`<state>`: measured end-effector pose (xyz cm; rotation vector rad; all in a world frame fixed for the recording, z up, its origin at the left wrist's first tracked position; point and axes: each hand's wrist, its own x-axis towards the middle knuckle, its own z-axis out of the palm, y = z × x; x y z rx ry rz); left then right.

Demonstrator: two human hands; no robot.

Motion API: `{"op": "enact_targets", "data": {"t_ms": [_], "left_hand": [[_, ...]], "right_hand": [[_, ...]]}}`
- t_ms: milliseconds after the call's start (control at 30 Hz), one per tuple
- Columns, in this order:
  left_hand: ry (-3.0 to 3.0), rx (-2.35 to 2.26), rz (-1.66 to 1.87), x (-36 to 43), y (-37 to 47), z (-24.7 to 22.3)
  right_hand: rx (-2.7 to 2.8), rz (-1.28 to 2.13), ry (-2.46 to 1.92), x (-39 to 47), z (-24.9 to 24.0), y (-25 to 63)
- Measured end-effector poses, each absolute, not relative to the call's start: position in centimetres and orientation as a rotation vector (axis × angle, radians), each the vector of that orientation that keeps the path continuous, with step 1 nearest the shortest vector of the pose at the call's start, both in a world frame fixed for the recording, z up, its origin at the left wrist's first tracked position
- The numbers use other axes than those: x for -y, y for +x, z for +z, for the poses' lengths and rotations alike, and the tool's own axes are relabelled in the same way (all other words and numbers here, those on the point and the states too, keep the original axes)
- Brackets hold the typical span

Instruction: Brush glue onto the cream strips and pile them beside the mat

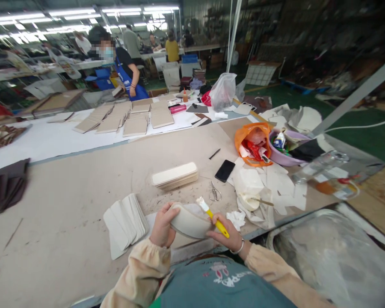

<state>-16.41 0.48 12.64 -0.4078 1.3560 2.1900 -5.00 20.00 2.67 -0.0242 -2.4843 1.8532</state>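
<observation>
My left hand (163,224) is closed on one end of a pale grey panel (192,222) with rounded ends, which bows in a curve. In my right hand (227,234) is a yellow-handled brush (218,220), its bristles coated white and pointing up and away. The fingers of that hand also touch the panel's other end. Left of my hands lies a fanned stack of pale rounded panels (125,224). Ahead stands a neat pile of cream rounded strips (175,175). Scissors (215,192) lie just beyond the brush.
A phone (225,170) and a dark pen (214,154) lie ahead. To the right are a glue tub (250,201), crumpled tissue (236,220), an orange bag (252,143) and a purple basin (288,159). Dark fabric pieces (8,186) lie left. A co-worker (128,72) stands across the table.
</observation>
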Motion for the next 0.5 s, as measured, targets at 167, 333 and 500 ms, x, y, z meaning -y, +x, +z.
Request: {"op": "enact_targets", "data": {"t_ms": [167,333,500], "left_hand": [[-0.519,-1.273,2.375,0.4,-17.5,13.4],[-0.655,-1.111,2.573,0.5,-15.9,12.4],[-0.537,-1.045,2.671,0.1,-14.0,11.3]], "right_hand": [[2.365,1.909,-0.220,-20.6,3.5,-4.7],[2.271,1.989,-0.295,-20.4,6.1,-5.1],[2.269,2.028,-0.290,-20.1,7.6,-5.1]]}}
